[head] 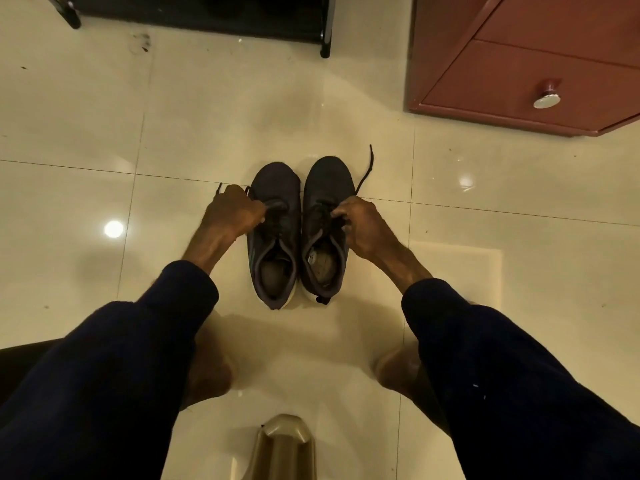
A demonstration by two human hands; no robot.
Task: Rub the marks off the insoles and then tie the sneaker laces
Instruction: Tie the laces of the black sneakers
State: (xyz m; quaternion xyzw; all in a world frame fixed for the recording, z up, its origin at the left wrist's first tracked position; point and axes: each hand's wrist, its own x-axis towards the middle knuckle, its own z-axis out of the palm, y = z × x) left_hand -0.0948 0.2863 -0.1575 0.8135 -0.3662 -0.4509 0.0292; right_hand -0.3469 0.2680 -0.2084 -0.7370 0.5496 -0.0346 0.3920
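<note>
Sneakers (275, 188) sit paired just in front of the cabinet (519, 67), laces (364, 173) untied, left hand (235, 211) and right hand (360, 225) each clenched on laces; insoles (273, 273) unverifiable, tying apparently just begun.

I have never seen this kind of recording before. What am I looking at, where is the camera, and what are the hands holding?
There is no machine here: a person works with bare hands. The single picture comes from a camera worn on the head, looking down past dark sleeves. On the tiled floor the left sneaker and right sneaker stand side by side, toes pointing away. The left hand grips the left lace; the right hand pinches the right lace, whose end trails past the toe. A wooden drawer unit stands at the upper right.
</note>
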